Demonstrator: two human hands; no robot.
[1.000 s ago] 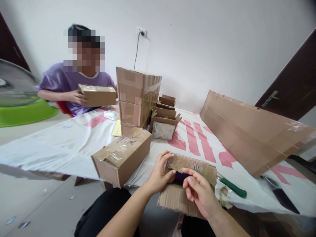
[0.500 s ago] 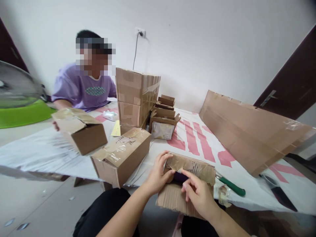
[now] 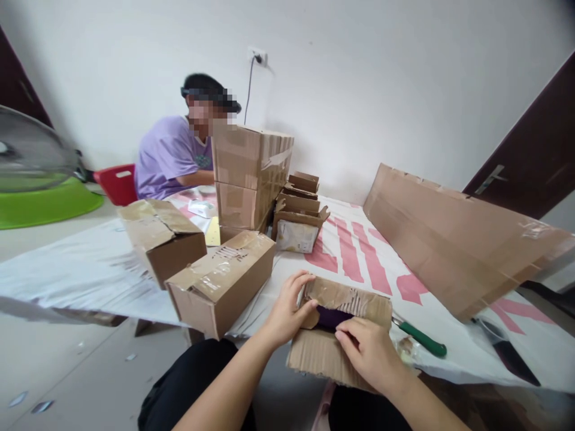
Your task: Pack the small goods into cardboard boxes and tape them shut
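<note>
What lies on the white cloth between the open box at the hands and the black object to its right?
The head view shows a green-handled tool there, with a crumpled scrap nearer the open box.

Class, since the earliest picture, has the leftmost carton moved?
Yes: against the box stack, the carton has come lower and nearer the camera; once held aloft, it now stands on the table.

In front of me, at the table's (image 3: 112, 251) near edge, is a brown cardboard box (image 3: 348, 294), open on top. Its near flap (image 3: 317, 354), ragged along the rim, spreads toward me; the far side is wrinkled and torn. Inside I see something dark purple (image 3: 329, 318).
</note>
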